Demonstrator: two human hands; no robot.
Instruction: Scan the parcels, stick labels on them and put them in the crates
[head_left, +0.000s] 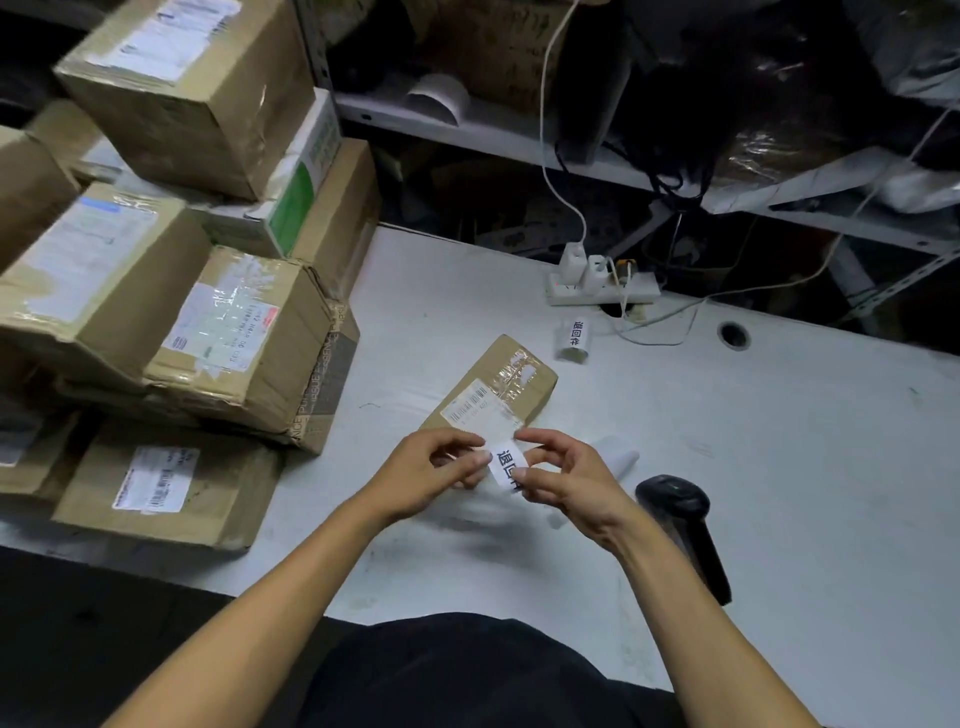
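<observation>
While both hands, the left hand (431, 470) and right hand (566, 475), pinch a white label (506, 464) printed with black characters above the desk (779, 467), bare desk lies open toward 3 o'clock past the black scanner (680, 525). Just beyond, at 12 o'clock, a small taped brown parcel (493, 392) with a barcode sticker lies flat. Stacked boxes (171, 312) wall the 9 o'clock side.

From my remote feed I judge this a parcel sorting room or small warehouse. Taped cardboard parcels (171, 291) bearing shipping labels stand stacked on a scuffed white table (779, 467). A handheld barcode scanner (680, 525), a label roll (574, 340), a power strip (602, 286) and metal shelving (519, 132) support this.
</observation>
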